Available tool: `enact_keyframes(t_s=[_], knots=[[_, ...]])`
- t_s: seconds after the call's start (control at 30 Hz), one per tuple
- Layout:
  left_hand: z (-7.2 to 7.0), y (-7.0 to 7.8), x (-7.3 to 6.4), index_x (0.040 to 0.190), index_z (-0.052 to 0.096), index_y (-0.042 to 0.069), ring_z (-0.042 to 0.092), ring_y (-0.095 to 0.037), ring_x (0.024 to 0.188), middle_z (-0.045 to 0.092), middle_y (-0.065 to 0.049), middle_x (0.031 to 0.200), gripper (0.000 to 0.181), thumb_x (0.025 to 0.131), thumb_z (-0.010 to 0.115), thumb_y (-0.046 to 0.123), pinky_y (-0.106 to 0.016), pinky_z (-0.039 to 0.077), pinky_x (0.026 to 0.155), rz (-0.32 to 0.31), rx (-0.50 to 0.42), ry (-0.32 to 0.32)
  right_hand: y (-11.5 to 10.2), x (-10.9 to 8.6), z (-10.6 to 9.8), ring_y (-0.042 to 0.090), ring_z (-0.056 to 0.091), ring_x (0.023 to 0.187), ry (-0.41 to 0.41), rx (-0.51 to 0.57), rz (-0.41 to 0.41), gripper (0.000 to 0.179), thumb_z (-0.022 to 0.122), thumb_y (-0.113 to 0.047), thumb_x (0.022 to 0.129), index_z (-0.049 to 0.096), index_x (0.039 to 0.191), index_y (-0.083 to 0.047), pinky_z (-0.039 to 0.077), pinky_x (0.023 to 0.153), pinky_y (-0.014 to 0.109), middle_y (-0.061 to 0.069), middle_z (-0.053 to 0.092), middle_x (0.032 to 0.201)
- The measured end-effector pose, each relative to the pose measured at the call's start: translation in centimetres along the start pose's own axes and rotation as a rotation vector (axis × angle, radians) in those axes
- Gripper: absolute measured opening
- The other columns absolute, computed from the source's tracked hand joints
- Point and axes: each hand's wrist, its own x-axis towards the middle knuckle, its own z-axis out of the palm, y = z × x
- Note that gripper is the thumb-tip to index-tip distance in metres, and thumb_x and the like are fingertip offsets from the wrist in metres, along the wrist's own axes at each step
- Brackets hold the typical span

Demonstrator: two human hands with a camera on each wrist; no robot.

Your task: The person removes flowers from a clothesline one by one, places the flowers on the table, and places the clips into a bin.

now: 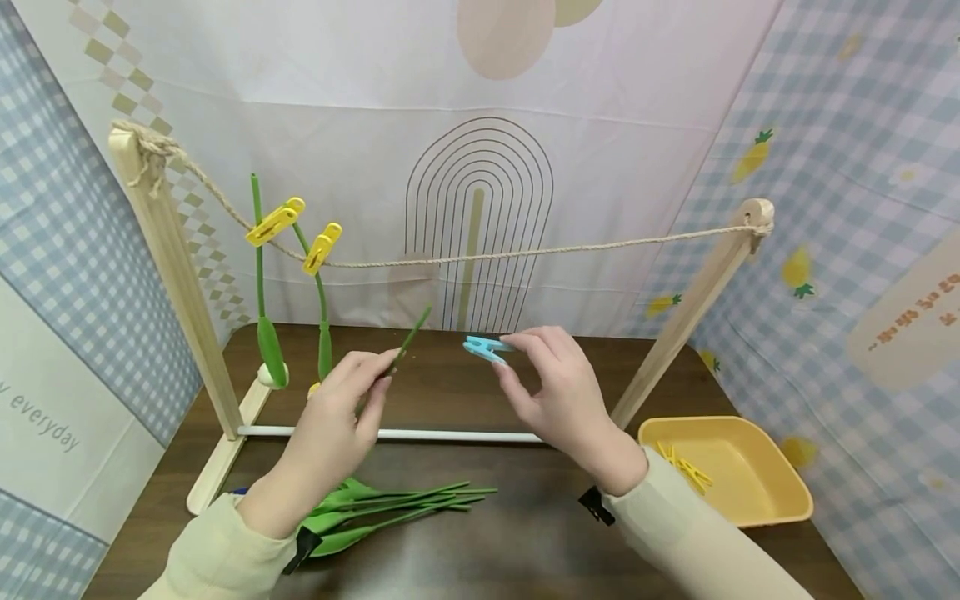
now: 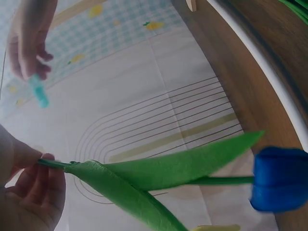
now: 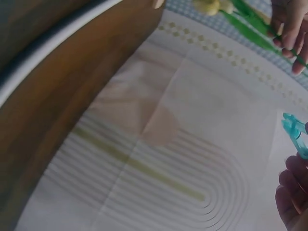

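Observation:
My left hand (image 1: 330,425) pinches the green stem (image 1: 414,332) of an artificial tulip, hidden below the hand in the head view. In the left wrist view its blue bloom (image 2: 279,179) and long green leaves (image 2: 159,168) show. To the right, my right hand (image 1: 558,396) holds a light blue clothespin (image 1: 483,347) between thumb and fingers, its tip pointing left. Both hands are in front of and below a twine line (image 1: 525,253). Two yellow clothespins, one on the left (image 1: 272,227) and one beside it (image 1: 322,248), hold tulip stems on the line.
Wooden posts, left (image 1: 180,292) and right (image 1: 686,317), carry the line, with a white rod (image 1: 457,436) low between them. Several green-stemmed tulips (image 1: 397,508) lie on the dark table. At the right stands a yellow basin (image 1: 757,467) holding yellow clothespins (image 1: 686,471).

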Motion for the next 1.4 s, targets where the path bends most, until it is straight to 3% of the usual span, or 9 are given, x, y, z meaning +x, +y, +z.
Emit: enact_keyframes(t_s=[0.17, 0.37, 0.57, 0.73, 0.9, 1.1, 1.27, 1.4], knots=[[0.0, 0.3, -0.4, 0.127, 0.062, 0.006, 0.053, -0.012, 0.084, 0.059, -0.001, 0.1, 0.043, 0.086, 0.061, -0.009, -0.023, 0.046, 0.067, 0.059, 0.1, -0.1, 1.4, -2.0, -0.6, 0.024, 0.058, 0.091, -0.022, -0.021, 0.051, 0.026, 0.069, -0.017, 0.085, 0.066, 0.107, -0.003, 0.047, 0.079, 0.037, 0.005, 0.065, 0.098], [0.4, 0.3, -1.2, 0.122, 0.064, 0.006, 0.054, -0.016, 0.083, 0.057, -0.003, 0.096, 0.046, 0.08, 0.062, -0.013, -0.029, 0.049, 0.066, 0.13, 0.194, -0.213, 2.7, -4.0, -0.9, 0.023, 0.058, 0.091, -0.032, -0.036, 0.086, 0.027, 0.068, -0.019, 0.087, 0.066, 0.107, -0.001, 0.047, 0.079, 0.036, 0.005, 0.065, 0.098], [0.8, 0.5, -2.5, 0.116, 0.068, 0.007, 0.048, -0.013, 0.072, 0.053, -0.001, 0.089, 0.048, 0.074, 0.063, -0.017, -0.026, 0.044, 0.061, 0.133, 0.312, -0.373, 3.7, -6.4, -1.6, 0.022, 0.058, 0.09, -0.055, -0.072, 0.126, 0.028, 0.068, -0.019, 0.087, 0.065, 0.108, -0.001, 0.047, 0.078, 0.037, 0.006, 0.065, 0.099], [1.4, 0.7, -3.8, 0.111, 0.071, 0.012, 0.042, -0.014, 0.07, 0.048, 0.002, 0.083, 0.051, 0.072, 0.066, -0.019, -0.027, 0.04, 0.059, 0.114, 0.405, -0.536, 4.6, -8.8, -2.6, 0.021, 0.057, 0.09, -0.102, -0.122, 0.217, 0.028, 0.07, -0.018, 0.086, 0.065, 0.109, -0.004, 0.049, 0.076, 0.038, 0.005, 0.064, 0.099], [2.3, 0.6, -5.1, 0.102, 0.074, 0.017, 0.041, -0.014, 0.07, 0.047, 0.003, 0.079, 0.035, 0.076, 0.071, -0.006, -0.027, 0.038, 0.061, 0.108, 0.443, -0.665, 5.5, -11.5, -4.0, 0.016, 0.054, 0.084, -0.135, -0.149, 0.298, 0.028, 0.073, -0.015, 0.084, 0.066, 0.109, -0.004, 0.049, 0.066, 0.037, 0.005, 0.063, 0.096], [3.6, -0.4, -7.3, 0.08, 0.072, 0.019, 0.04, -0.017, 0.066, 0.044, 0.003, 0.074, 0.012, 0.079, 0.069, 0.007, -0.028, 0.034, 0.056, 0.146, 0.532, -0.676, 6.7, -14.8, -5.9, 0.02, 0.057, 0.081, -0.155, -0.217, 0.401, 0.026, 0.074, -0.011, 0.082, 0.065, 0.106, -0.004, 0.049, 0.064, 0.04, 0.005, 0.063, 0.093], [4.3, -1.3, -8.9, 0.071, 0.068, 0.019, 0.043, -0.018, 0.067, 0.043, 0.002, 0.073, 0.013, 0.077, 0.069, 0.007, -0.031, 0.038, 0.058, 0.126, 0.563, -0.675, 7.6, -17.6, -7.3, 0.025, 0.059, 0.084, -0.171, -0.257, 0.541, 0.023, 0.074, -0.01, 0.083, 0.066, 0.103, -0.004, 0.048, 0.069, 0.045, 0.007, 0.063, 0.093], [4.8, -2.1, -9.9, 0.071, 0.069, 0.019, 0.043, -0.018, 0.066, 0.044, 0.002, 0.072, 0.013, 0.074, 0.07, 0.007, -0.03, 0.037, 0.057, 0.11, 0.55, -0.677, 8.3, -19.3, -8.4, 0.027, 0.06, 0.083, -0.17, -0.263, 0.604, 0.021, 0.074, -0.01, 0.083, 0.067, 0.102, -0.003, 0.048, 0.069, 0.047, 0.008, 0.064, 0.092]])
